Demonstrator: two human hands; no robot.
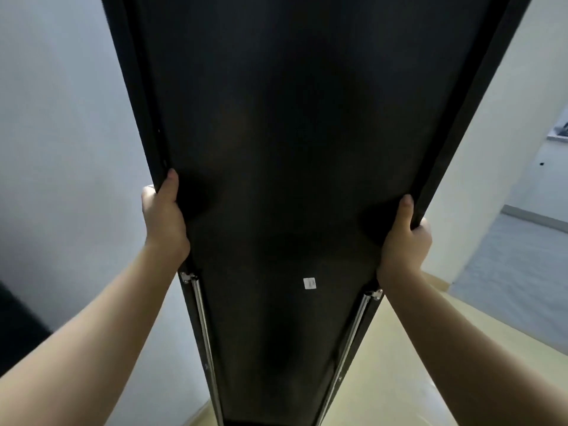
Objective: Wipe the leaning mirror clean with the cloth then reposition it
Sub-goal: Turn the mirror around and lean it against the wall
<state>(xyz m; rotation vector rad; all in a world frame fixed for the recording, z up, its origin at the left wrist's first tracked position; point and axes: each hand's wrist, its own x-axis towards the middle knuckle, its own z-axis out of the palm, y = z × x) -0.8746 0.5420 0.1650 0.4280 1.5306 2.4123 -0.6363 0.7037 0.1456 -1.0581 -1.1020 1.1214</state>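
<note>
Tall black-backed, black-framed mirror held from behind.
Left hand and right hand clamp its side edges, thumbs on the dark backing.

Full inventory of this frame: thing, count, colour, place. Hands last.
mirror: 1, black frame and back panel, centre, its back towards the camera
sticker: 1, white, low on the mirror's back
metal rails: 2, silver, along the lower left and right edges of the back
wall: white, behind the mirror on both sides
floor: beige, lower right, with a grey area further right
dark object: 1, black, left edge, too cut off to identify
left hand: 1, grips the mirror's left edge, thumb on the back
right hand: 1, grips the mirror's right edge, thumb on the back
</note>
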